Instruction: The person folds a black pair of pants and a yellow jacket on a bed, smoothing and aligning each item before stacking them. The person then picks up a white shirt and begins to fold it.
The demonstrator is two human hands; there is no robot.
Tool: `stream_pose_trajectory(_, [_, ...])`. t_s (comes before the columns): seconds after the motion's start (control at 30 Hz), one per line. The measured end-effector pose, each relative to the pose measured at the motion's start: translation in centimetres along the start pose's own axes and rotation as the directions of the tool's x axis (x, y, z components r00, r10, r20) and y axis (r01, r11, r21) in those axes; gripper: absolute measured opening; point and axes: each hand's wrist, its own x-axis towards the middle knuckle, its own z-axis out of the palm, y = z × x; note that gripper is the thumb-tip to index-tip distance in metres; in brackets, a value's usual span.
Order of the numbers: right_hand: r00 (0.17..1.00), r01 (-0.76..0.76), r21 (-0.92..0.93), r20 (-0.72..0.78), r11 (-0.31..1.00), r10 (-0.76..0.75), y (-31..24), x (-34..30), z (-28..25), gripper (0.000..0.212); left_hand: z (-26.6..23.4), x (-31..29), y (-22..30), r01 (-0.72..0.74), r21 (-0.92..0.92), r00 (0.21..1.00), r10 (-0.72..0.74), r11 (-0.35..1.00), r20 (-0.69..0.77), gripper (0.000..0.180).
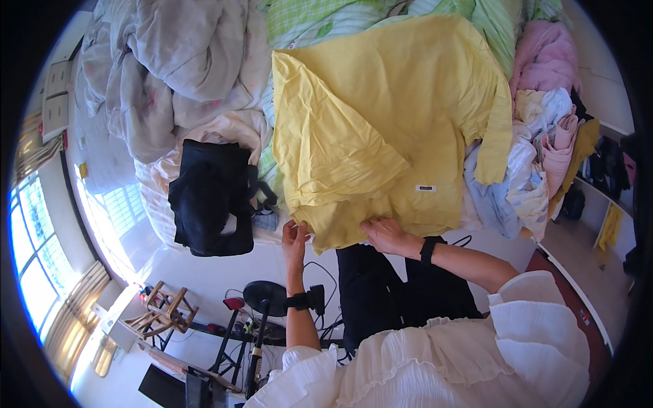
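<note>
Left hand [295, 238] points forward, right hand [386, 235] slants in leftward, both pinching the yellow shirt [388, 102] at its near edge!

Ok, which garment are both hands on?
Yellow long-sleeved cloth shirt: left hand and right hand at its near edge; black cloth pile, left, lies untouched.

1. Black clothes [207, 194] lie in a pile at the lower left of the bedding.
2. A rumpled grey blanket [187, 51] fills the upper left.
3. Green-and-white bedding [320, 24] spreads along the top.
4. Fluffy pink cloth [547, 58] sits above heaped pastel garments [527, 160] at right.
5. A window [37, 251] and tan curtains [71, 299] stand left.
</note>
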Motion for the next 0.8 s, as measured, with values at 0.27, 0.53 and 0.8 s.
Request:
stream_pose_trajectory(0.27, [0.993, -0.117, -0.26, -0.054, 0.959, 0.106, 4.4, -5.9, -1.9, 0.03, -0.5, -1.0, -4.0, -0.05, 0.234, 0.996, 0.031, 0.971, 0.082, 0.024])
stream_pose_trajectory(0.53, [0.912, -0.313, -0.556, 0.051, 0.77, 0.408, 11.5, -14.2, -4.8, 0.033, -0.3, -1.0, -5.9, -0.02, 0.228, 0.998, 0.033, 0.974, -0.052, 0.026])
stream_pose_trajectory(0.8, [0.939, -0.307, -0.492, -0.018, 0.815, 0.343, 13.5, -13.4, -2.1, 0.023, -0.5, -2.0, -6.3, 0.172, 0.181, 0.982, -0.184, 0.968, 0.051, 0.027])
